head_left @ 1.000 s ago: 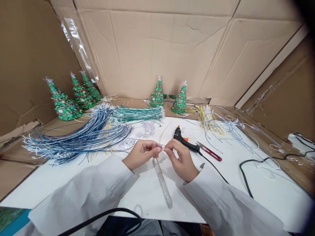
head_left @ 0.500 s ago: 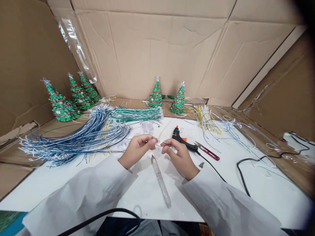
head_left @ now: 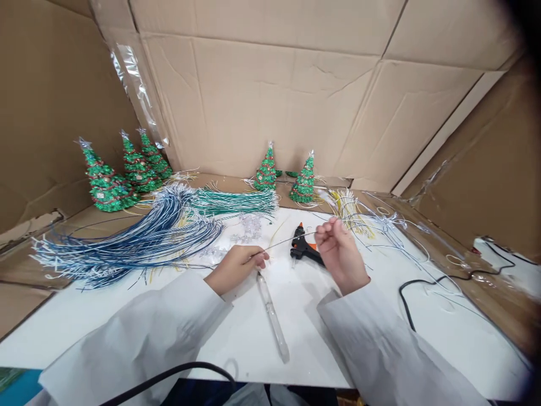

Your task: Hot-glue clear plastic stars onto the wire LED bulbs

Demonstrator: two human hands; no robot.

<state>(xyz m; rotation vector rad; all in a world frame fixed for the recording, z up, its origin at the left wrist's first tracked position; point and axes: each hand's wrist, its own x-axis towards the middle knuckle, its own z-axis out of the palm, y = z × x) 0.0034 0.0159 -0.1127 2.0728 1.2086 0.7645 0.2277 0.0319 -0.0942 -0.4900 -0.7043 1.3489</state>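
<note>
A thin dark wire [head_left: 291,239] runs slantwise between my two hands above the white board. My left hand [head_left: 242,266] pinches its lower left end, fingers closed. Higher and to the right, my right hand [head_left: 341,251] has its fingers curled at the wire's other end. Under the wire lies a black glue gun [head_left: 301,242] with an orange tip, its handle partly behind my right hand. A clear pen-like tool [head_left: 273,316] rests just below my left hand. Clear star pieces [head_left: 249,225] lie scattered beyond it.
Blue and white wire bundles [head_left: 127,242] spread on the left, with a green bundle [head_left: 236,202] behind. Several small Christmas trees [head_left: 303,183] stand along the cardboard wall [head_left: 262,96]. Loose wires and a black cable [head_left: 406,299] lie on the right. Another black cable [head_left: 169,369] crosses the near edge.
My right hand has moved right and upward, away from my left hand, so more wire shows between them. The left hand has lowered slightly. The red-handled snips are now hidden behind my right hand.
</note>
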